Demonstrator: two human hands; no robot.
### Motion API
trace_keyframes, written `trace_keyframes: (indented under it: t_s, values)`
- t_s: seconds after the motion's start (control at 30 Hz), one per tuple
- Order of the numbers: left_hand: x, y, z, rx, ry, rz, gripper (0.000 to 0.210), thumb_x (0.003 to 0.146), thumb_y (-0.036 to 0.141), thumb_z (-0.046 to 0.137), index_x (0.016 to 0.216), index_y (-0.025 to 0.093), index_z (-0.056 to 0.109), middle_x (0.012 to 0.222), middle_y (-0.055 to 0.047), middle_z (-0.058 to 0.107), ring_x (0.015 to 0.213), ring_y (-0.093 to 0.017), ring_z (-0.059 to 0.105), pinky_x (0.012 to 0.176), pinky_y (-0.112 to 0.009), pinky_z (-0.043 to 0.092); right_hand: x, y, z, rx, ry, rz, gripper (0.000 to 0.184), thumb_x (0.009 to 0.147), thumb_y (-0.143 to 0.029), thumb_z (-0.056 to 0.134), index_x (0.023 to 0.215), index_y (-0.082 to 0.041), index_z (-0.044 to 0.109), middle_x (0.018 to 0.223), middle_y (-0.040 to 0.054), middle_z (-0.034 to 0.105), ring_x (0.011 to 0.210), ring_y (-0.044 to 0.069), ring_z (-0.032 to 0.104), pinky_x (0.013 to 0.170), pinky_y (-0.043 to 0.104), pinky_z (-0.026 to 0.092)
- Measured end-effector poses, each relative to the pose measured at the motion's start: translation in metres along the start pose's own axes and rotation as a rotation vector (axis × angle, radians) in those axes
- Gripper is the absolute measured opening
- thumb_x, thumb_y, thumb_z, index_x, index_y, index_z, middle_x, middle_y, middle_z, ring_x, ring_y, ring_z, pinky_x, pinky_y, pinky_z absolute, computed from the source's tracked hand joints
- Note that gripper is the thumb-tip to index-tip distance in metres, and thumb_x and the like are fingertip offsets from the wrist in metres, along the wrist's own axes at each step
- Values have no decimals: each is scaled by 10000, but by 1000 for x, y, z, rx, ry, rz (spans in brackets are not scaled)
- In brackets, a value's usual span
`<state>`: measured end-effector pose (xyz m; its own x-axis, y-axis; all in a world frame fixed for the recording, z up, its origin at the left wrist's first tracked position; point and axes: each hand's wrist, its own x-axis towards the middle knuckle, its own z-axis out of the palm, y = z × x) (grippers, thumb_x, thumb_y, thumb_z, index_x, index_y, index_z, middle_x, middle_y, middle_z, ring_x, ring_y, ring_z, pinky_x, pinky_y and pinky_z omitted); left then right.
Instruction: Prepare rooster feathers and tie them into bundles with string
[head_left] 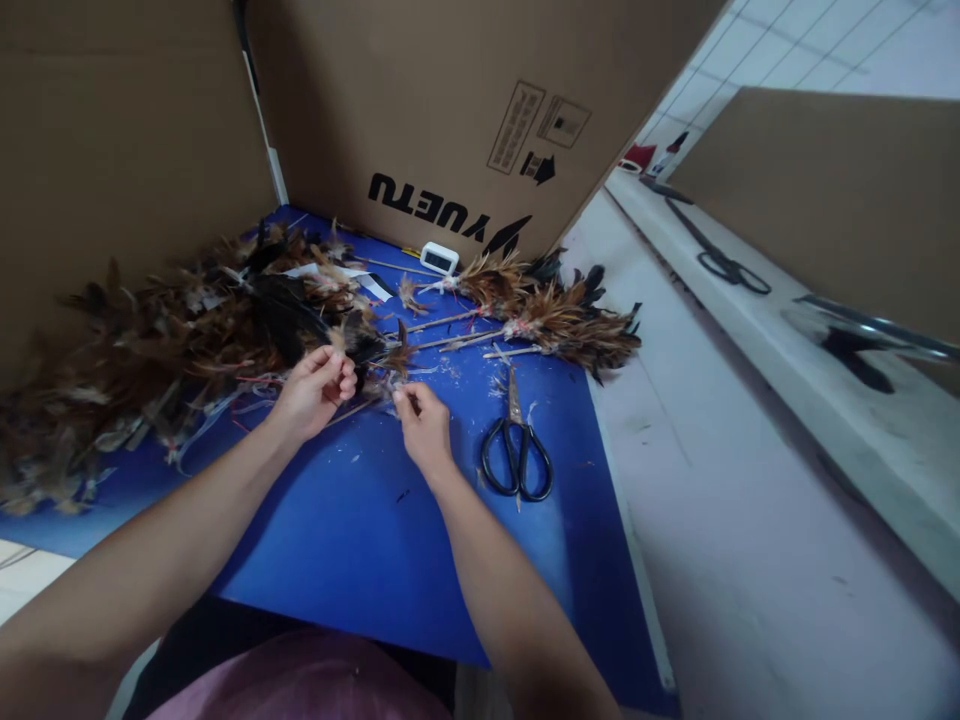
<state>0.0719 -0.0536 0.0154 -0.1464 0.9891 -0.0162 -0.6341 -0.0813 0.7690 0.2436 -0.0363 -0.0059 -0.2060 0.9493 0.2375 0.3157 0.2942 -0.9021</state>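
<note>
My left hand pinches a small brown feather by its base, at the right edge of a big heap of loose brown and black feathers. Close to it, my right hand has thumb and index finger pressed together beside wispy pale fluff; what sits between those fingertips is too small to make out. A thin stick lies beneath the hands. Black-handled scissors rest closed on the blue tabletop, right of my right hand.
Feather bundles on sticks lie at the table's back right, near a small white digital device. Cardboard sheets stand along the back and left. Another pair of scissors lies on a ledge to the right.
</note>
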Motion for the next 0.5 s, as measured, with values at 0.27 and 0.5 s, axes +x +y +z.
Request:
trace_keyframes:
  t_s: [0.27,0.5]
  values:
    - [-3,1,-2,-89,-33,-79,227,729,174,740,716,157,514,643,24,472,518,-64,424,437,-167,324,-1,6,1,304,81,223,200,876,-351,482,916,-201,609,742,-12,669,553,97,563,557,225,459]
    - [-6,1,0,-110,-55,-114,243,729,181,746,704,147,506,632,23,442,515,-67,406,426,-177,328,-5,-2,3,395,145,254,322,916,-374,433,1158,-194,545,886,41,717,634,120,643,527,233,488]
